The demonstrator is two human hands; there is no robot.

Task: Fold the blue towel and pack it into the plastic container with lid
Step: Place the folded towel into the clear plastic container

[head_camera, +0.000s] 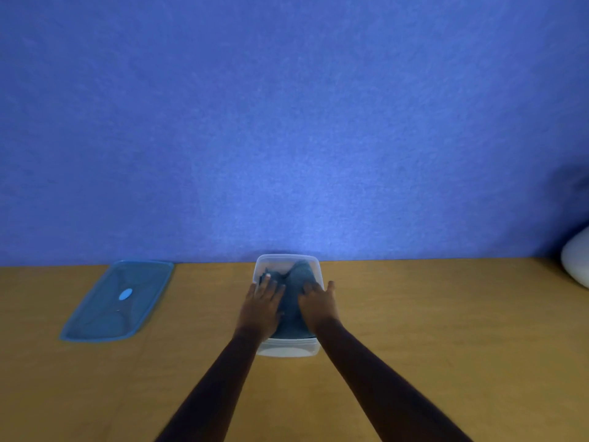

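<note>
A clear plastic container (288,349) stands on the wooden table, its far end against the blue wall. The blue towel (294,314) lies bunched inside it, its far part rising above the rim. My left hand (263,303) lies flat on the towel's left side with straight fingers. My right hand (317,301) presses flat on the right side, thumb out over the container's right rim. The blue lid (118,301) lies flat on the table far to the left, with a pale oval label in its middle.
The wooden table (446,314) stretches left and right of the container. A blue wall (287,122) rises right behind it. A white rounded object (578,256) sits at the right edge of view, against the wall.
</note>
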